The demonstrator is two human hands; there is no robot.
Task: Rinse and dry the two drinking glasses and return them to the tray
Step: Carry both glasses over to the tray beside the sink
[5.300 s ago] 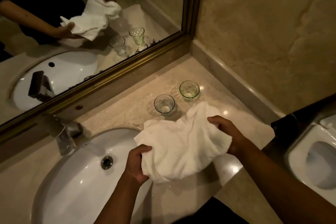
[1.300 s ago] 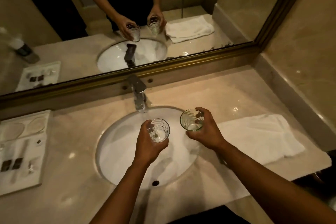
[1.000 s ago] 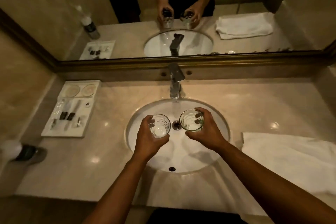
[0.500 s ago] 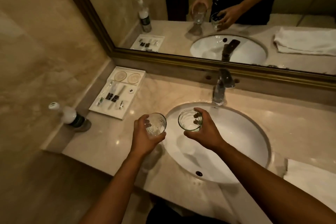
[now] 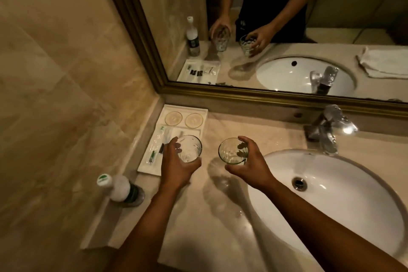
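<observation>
Nearest to you, both forearms reach out over the marble counter [image 5: 198,227]. Your left hand [image 5: 176,168] wraps its fingers and thumb around the clear glass [image 5: 189,148], holding it upright above the near right corner of the white tray [image 5: 183,110]. Whether the glass rests on anything you cannot tell. Your right hand [image 5: 249,168] grips the green-tinted glass [image 5: 231,151] the same way, fingers curled round its far side and thumb on the near side, upright over bare counter between the tray and the sink [image 5: 331,201]. The two glasses sit side by side, apart, neither touching the other.

To your left, against the side wall, a white-capped bottle [image 5: 120,187] stands on the counter ledge just short of the tray. To your right, the white basin shows its metal drain [image 5: 299,183], and behind it the chrome faucet [image 5: 329,130] rises from the counter.

Further back on the tray, small wrapped toiletries [image 5: 159,141] lie in the nearer compartments (their labels are too small to read), and two round coasters [image 5: 184,119] fill the far end, both uncovered.

Beyond that runs the bronze-framed mirror [image 5: 265,97], which reflects your hands, both glasses, the bottle, the tray, the basin and a folded white towel [image 5: 386,62] at the right.
</observation>
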